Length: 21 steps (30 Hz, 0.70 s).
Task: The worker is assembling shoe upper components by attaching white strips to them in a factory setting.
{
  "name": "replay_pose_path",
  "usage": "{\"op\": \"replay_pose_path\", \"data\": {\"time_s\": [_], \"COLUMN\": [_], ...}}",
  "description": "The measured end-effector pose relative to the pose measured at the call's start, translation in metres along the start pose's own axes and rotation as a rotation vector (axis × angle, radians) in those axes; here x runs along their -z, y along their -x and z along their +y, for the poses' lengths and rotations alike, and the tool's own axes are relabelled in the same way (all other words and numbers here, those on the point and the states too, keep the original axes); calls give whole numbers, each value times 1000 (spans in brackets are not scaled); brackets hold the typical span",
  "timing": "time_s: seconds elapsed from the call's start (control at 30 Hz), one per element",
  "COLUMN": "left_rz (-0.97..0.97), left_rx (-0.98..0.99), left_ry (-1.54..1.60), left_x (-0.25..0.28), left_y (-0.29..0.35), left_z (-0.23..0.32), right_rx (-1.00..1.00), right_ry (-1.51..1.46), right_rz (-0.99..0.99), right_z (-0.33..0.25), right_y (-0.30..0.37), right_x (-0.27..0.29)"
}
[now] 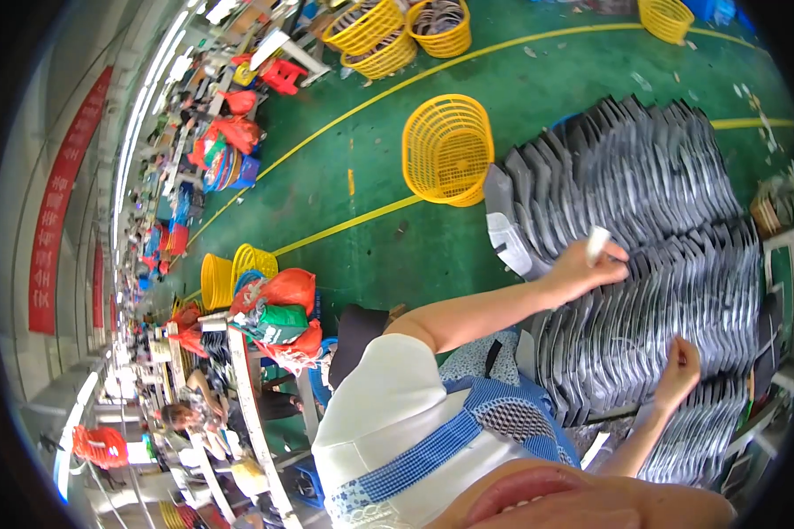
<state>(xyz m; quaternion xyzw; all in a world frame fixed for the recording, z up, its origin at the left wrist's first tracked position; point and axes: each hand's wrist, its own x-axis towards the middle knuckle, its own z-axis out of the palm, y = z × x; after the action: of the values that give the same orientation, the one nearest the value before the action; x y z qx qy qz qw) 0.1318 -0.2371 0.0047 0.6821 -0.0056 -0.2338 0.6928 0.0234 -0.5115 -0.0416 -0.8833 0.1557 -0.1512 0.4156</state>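
Long rows of grey, curved, shoe-upper-like pieces (609, 176) stand packed on edge in front of me. Over the middle of these rows is my left hand (582, 269), fingers bent and close together. A short white tube (597, 240) sticks up from it; whether it is worn on a finger or held, I cannot tell. Farther right, my right hand (679, 370) is curled at the nearer grey pieces (626, 326), fingertips pinched. What lies between its fingers is too small to make out. One lighter grey piece (512, 247) ends the far row at the left.
A yellow basket (450, 150) stands on the green floor left of the rows. More yellow baskets (375, 40) hold dark pieces at the back. Red and green bags (282, 309) lie at my left. A cardboard box (772, 207) sits at the far right.
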Motion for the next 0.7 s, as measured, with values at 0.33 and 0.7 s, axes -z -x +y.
{"op": "replay_pose_path", "data": {"time_s": [0.33,0.7], "left_rz": [-564,-338], "left_rx": [42,-375], "left_ry": [-223,-695], "left_x": [-54,-137], "left_y": [-16,-169], "left_z": [-22,-31], "right_rx": [-235,-359], "right_ry": [-460,-188], "right_rz": [-282,319], "right_z": [-47,121], "right_y": [33,-35], "right_x": [16,35]}}
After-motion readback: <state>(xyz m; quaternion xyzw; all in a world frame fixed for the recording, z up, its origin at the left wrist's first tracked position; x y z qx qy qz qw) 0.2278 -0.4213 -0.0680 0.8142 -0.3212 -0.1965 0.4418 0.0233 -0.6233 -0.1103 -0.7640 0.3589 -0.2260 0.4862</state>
